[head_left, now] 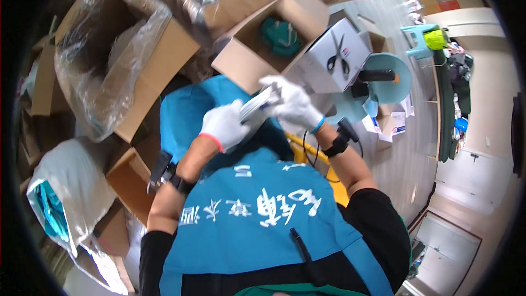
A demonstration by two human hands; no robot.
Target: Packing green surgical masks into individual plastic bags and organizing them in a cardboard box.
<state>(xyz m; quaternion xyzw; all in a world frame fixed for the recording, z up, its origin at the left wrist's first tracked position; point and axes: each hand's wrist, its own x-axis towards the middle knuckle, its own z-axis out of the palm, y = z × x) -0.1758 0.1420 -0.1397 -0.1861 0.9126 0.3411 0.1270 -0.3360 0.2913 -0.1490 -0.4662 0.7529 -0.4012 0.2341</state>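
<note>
Both my hands wear white knit gloves and meet above my lap. My left hand [223, 126], with a red cuff, has its fingers closed on one end of a small white layered bundle [256, 105]. On the other end, my right hand [293, 103], blue-cuffed, also grips it. The bundle looks like a stack of thin flat pieces, but motion blur hides its exact kind. Just beyond my hands, an open cardboard box [241, 57] holds a teal bundle of cloth [280, 37]. Black-handled scissors [337, 61] lie on a white box [323, 49] beside it.
At the left stand a large plastic-lined carton [156, 71] and a white bag [82, 167] with teal material. A light-blue stool [402, 85] stands at the right, bearing a dark tool [377, 75]; another stool [419, 41] is farther off. Yellow metal [337, 186] shows beside my lap.
</note>
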